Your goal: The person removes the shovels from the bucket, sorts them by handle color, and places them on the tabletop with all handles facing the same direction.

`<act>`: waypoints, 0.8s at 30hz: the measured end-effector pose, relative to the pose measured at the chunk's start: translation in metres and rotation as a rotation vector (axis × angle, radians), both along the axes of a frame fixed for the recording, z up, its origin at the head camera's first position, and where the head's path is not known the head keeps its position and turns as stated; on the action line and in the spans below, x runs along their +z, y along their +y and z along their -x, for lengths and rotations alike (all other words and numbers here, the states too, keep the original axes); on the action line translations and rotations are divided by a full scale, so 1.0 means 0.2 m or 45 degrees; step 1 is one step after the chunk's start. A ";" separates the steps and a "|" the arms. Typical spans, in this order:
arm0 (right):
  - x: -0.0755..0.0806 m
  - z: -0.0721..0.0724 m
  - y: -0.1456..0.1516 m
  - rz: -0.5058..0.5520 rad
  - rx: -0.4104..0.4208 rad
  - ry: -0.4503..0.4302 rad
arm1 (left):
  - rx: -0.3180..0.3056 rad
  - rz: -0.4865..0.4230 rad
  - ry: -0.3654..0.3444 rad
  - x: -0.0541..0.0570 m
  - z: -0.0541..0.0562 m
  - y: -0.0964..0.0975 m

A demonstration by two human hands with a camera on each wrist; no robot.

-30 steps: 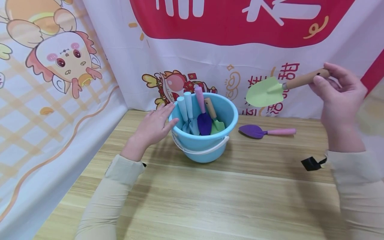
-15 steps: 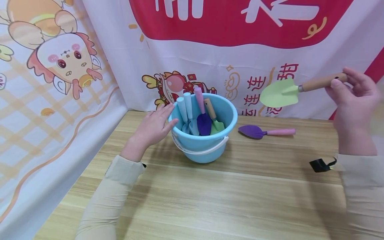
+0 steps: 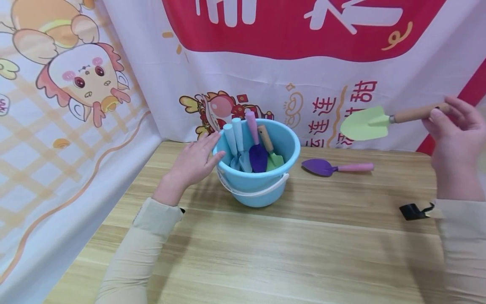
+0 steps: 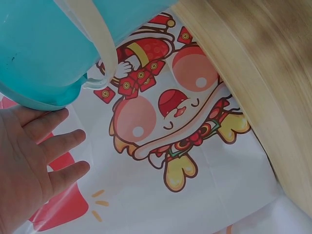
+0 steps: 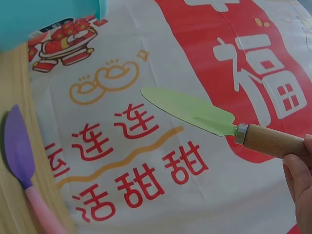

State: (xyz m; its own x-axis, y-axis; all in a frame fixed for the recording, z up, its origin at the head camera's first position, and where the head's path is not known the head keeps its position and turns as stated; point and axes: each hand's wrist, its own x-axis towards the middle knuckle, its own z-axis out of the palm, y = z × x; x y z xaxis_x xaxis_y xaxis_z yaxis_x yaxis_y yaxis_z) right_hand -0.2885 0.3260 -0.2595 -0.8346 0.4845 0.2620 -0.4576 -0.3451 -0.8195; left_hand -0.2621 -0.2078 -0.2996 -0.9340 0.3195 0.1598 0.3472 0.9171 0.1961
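Note:
In the head view, my right hand (image 3: pixel 457 143) pinches the wooden handle of a light green garden trowel (image 3: pixel 366 122) near its end. The trowel is held up over the right side of the table, blade pointing left. My left hand (image 3: pixel 195 158) touches the rim of a light blue bucket (image 3: pixel 262 188) with its fingers straight. In the left wrist view those fingers (image 4: pixel 61 141) are spread beside the rim. Inside the bucket stand two light blue hand tools (image 3: pixel 233 141), a purple trowel (image 3: pixel 258 157) with a pink handle, and a green trowel (image 3: pixel 275 160) with a wooden handle.
Another purple trowel (image 3: pixel 320 166) with a pink handle lies on the wooden table (image 3: pixel 265 253), right of the bucket. Behind the table hangs a printed cloth (image 3: pixel 152 63), and another patterned stretch runs along the left. A white carry handle (image 3: pixel 262 192) hangs against the bucket's front.
My right hand has moved right and slightly down with the green trowel, away from the bucket. The left hand has stayed at the rim.

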 end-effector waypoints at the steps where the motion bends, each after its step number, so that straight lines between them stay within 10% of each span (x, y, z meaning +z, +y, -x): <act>1: -0.01 0.00 0.01 0.015 -0.003 -0.003 | -0.001 0.002 -0.003 0.00 0.00 0.00; 24: -0.17 -0.02 0.19 0.120 -0.112 -0.114 | -0.011 -0.029 -0.002 0.00 0.01 0.01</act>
